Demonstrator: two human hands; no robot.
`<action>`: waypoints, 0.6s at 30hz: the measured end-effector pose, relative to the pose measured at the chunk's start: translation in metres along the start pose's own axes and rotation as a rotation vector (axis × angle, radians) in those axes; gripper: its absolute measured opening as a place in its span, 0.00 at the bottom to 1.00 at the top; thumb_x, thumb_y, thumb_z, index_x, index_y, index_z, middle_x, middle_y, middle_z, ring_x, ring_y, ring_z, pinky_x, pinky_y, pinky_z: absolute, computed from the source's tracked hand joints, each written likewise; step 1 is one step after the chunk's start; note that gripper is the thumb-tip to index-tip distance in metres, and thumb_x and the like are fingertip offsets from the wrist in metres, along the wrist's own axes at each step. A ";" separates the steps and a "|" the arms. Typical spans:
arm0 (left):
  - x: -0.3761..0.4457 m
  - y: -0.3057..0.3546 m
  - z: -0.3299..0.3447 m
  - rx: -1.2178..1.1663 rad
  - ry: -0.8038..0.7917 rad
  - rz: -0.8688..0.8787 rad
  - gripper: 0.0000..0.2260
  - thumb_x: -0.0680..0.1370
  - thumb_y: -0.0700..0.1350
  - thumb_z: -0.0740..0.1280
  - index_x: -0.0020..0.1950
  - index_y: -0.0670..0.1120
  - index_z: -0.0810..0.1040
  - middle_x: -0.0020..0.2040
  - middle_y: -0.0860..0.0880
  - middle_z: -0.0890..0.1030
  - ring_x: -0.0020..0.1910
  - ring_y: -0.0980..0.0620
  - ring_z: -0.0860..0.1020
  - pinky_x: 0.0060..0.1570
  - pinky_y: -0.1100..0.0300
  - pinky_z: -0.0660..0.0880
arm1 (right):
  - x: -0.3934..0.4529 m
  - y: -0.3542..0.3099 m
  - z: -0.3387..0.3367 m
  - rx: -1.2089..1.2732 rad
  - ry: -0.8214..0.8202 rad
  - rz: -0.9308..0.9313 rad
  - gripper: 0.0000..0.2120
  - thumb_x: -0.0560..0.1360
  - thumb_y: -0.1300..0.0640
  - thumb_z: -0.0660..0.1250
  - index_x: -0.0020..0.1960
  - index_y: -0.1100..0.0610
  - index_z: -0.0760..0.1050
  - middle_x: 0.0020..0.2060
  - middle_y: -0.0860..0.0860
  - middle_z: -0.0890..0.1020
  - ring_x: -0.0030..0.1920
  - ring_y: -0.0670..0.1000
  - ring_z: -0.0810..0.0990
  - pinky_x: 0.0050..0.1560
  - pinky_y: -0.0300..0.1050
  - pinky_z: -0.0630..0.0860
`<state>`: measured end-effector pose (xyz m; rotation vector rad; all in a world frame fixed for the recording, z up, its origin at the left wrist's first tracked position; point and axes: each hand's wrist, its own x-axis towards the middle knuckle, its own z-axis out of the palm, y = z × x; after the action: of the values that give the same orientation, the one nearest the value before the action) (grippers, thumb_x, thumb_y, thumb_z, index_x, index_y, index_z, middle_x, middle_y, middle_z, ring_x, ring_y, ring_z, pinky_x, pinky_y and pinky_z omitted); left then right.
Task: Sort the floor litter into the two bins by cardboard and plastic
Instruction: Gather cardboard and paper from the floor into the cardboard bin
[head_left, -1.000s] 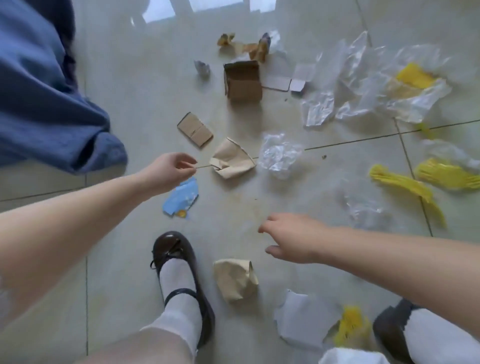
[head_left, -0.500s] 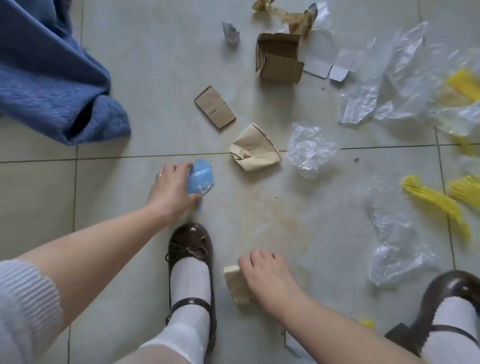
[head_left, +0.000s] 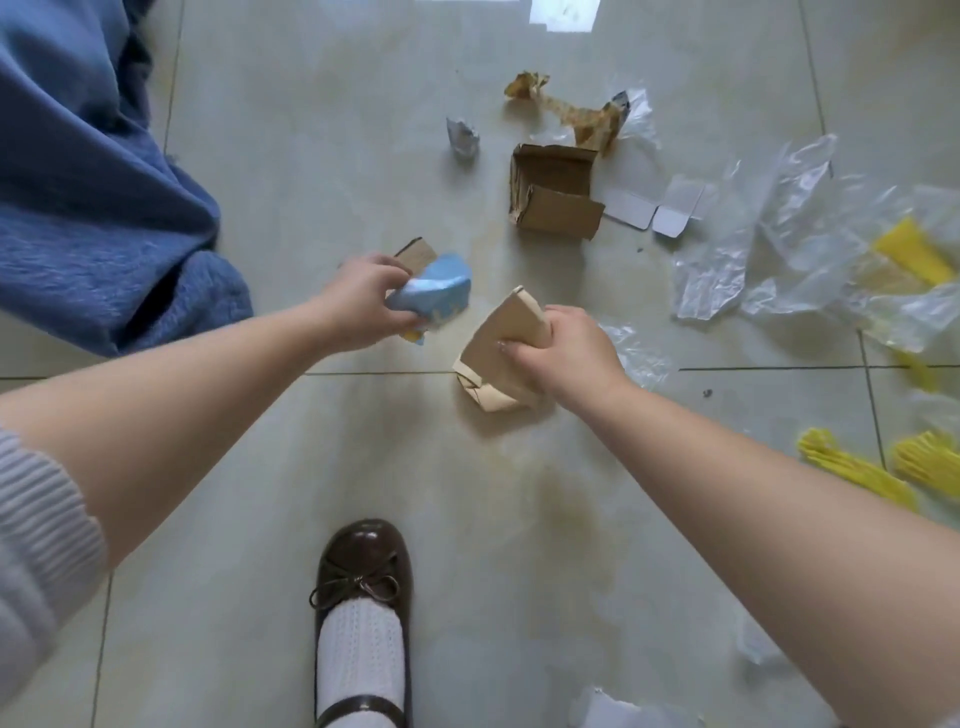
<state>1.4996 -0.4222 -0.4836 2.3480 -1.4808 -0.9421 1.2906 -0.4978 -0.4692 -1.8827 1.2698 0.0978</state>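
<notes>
Mid-pickup over littered floor (head_left: 260, 597): left hand (head_left: 358, 304) clutching blue wrapper (head_left: 439, 291), right hand (head_left: 563, 353) gripping beige cardboard piece (head_left: 498, 358), both lifted; next, carrying each to its unseen bin.

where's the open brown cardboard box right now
In the head view, the open brown cardboard box lies on the floor, upper centre-right, beside the white card piece and beyond both hands.

Floor (head_left: 363, 156): large glossy pale grey-green tiles with dark grout lines (head_left: 769, 369). Window glare (head_left: 563, 14) reflects at top edge. Yellowish-brown stain (head_left: 576, 514) on tile, lower centre. Blue fabric (head_left: 88, 208) heaped at upper left.
</notes>
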 end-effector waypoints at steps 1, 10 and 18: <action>0.011 0.005 -0.006 0.088 -0.004 0.075 0.14 0.71 0.46 0.72 0.53 0.42 0.81 0.64 0.44 0.74 0.68 0.44 0.67 0.64 0.58 0.62 | 0.005 -0.002 -0.002 -0.045 -0.025 0.005 0.13 0.71 0.50 0.69 0.48 0.59 0.80 0.50 0.56 0.80 0.54 0.55 0.77 0.42 0.42 0.66; 0.074 0.027 -0.019 0.823 -0.344 0.387 0.19 0.68 0.54 0.71 0.59 0.56 0.77 0.68 0.52 0.66 0.71 0.48 0.60 0.65 0.56 0.62 | 0.029 0.001 0.014 -0.232 -0.167 0.058 0.15 0.72 0.49 0.66 0.57 0.52 0.77 0.57 0.56 0.73 0.61 0.58 0.70 0.55 0.47 0.71; 0.083 0.018 -0.012 0.781 -0.311 0.329 0.20 0.67 0.52 0.72 0.56 0.49 0.73 0.54 0.48 0.75 0.51 0.46 0.74 0.47 0.56 0.70 | 0.033 0.001 0.020 -0.218 -0.178 0.034 0.11 0.75 0.51 0.65 0.54 0.55 0.74 0.54 0.56 0.73 0.55 0.60 0.75 0.49 0.47 0.70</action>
<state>1.5181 -0.5039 -0.4991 2.3306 -2.6513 -0.7447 1.3131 -0.5088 -0.4989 -1.9861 1.2076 0.4276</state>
